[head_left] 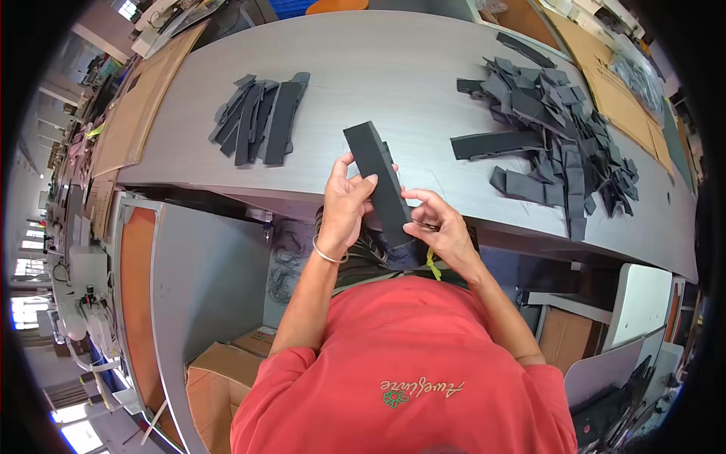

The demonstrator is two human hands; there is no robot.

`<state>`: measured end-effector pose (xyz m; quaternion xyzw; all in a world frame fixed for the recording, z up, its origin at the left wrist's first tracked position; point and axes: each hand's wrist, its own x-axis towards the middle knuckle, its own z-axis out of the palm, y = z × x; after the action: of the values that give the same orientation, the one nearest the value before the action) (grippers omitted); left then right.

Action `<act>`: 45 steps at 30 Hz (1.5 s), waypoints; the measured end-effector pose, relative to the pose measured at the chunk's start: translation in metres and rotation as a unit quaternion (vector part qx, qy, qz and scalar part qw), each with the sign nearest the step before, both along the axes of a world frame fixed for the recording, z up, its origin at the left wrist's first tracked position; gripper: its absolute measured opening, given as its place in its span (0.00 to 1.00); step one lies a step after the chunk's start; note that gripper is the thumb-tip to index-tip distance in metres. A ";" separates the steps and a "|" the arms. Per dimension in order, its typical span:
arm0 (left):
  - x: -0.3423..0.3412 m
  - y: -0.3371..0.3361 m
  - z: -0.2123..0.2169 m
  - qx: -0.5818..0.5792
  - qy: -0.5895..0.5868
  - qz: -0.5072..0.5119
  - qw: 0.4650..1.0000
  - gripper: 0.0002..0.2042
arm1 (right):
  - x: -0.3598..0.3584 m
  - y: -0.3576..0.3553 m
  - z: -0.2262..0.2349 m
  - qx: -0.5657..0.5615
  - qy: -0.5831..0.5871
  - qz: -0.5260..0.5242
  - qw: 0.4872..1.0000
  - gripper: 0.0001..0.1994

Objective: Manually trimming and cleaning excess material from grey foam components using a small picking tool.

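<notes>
Aloft | left hand [345, 206] clasps black strip [380, 180] | right hand [448, 233] curled alongside

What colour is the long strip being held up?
The long strip looks almost black, seen in the head view.

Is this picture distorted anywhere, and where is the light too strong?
In the head view, the edges of the table curve, black fills the corners, windows at lower left glare white, and the dark strip in the left hand shows fairly crisp edges.
</notes>
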<state>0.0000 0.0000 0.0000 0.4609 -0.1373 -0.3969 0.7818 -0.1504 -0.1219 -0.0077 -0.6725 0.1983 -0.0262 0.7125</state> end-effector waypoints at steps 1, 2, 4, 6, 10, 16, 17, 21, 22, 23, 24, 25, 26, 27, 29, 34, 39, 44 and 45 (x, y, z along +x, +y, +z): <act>0.000 0.000 0.001 0.006 -0.027 -0.015 1.000 0.34 | 0.001 -0.002 -0.001 -0.077 -0.035 -0.014 0.996 0.25; -0.001 0.000 0.002 0.012 -0.054 -0.030 0.998 0.33 | 0.003 -0.003 -0.001 -0.154 -0.070 -0.028 0.985 0.24; -0.006 0.002 0.006 0.021 -0.068 -0.047 0.996 0.33 | 0.005 -0.008 0.010 -0.203 -0.086 -0.062 0.973 0.23; -0.011 0.003 0.007 0.028 -0.083 -0.066 0.994 0.33 | 0.011 -0.013 0.022 -0.297 -0.123 -0.113 0.940 0.19; -0.021 0.001 0.006 0.034 -0.061 -0.107 0.992 0.34 | 0.026 -0.022 0.030 -0.396 -0.172 -0.149 0.889 0.13; -0.027 0.001 0.012 0.023 -0.022 -0.162 0.986 0.36 | 0.039 -0.035 0.022 -0.539 -0.199 -0.148 0.805 0.10; -0.026 0.002 0.009 0.021 -0.019 -0.163 0.986 0.36 | 0.040 -0.035 0.023 -0.539 -0.199 -0.148 0.805 0.10; -0.019 0.006 0.004 0.043 -0.044 -0.183 0.981 0.34 | 0.037 -0.037 0.025 -0.574 -0.169 -0.125 0.791 0.07; -0.020 0.005 0.005 0.043 -0.043 -0.183 0.981 0.34 | 0.036 -0.038 0.026 -0.581 -0.152 -0.114 0.791 0.06; -0.021 0.004 0.007 0.055 -0.061 -0.176 0.981 0.34 | 0.034 -0.039 0.027 -0.581 -0.151 -0.114 0.791 0.06; -0.022 0.004 0.008 0.068 -0.079 -0.167 0.980 0.34 | 0.033 -0.040 0.027 -0.572 -0.158 -0.122 0.796 0.06; -0.023 0.004 0.008 0.068 -0.079 -0.167 0.980 0.34 | 0.032 -0.041 0.028 -0.563 -0.164 -0.130 0.800 0.07; -0.024 0.004 0.008 0.080 -0.095 -0.150 0.981 0.34 | 0.031 -0.043 0.029 -0.563 -0.164 -0.129 0.800 0.07; -0.025 0.004 0.008 0.091 -0.111 -0.133 0.981 0.34 | 0.030 -0.044 0.032 -0.565 -0.169 -0.127 0.797 0.07; -0.023 0.004 0.005 0.106 -0.139 -0.132 0.976 0.34 | 0.028 -0.046 0.037 -0.568 -0.174 -0.123 0.795 0.07; -0.018 0.007 0.014 0.213 -0.246 -0.172 0.930 0.34 | 0.027 -0.047 0.047 -0.651 -0.151 -0.053 0.742 0.13; -0.015 0.007 0.015 0.329 -0.466 -0.144 0.808 0.31 | 0.025 -0.051 0.046 -0.726 -0.128 -0.001 0.676 0.19; -0.015 0.004 0.025 0.400 -0.523 -0.148 0.738 0.29 | 0.023 -0.051 0.043 -0.727 -0.103 0.031 0.678 0.20; -0.014 0.004 0.024 0.399 -0.499 -0.141 0.756 0.28 | 0.022 -0.051 0.042 -0.678 -0.084 0.030 0.730 0.20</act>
<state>-0.0145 0.0041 0.0236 0.8394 -0.4001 -0.2352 0.2827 -0.1282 -0.1725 0.0347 -0.9775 0.0470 -0.1889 0.0818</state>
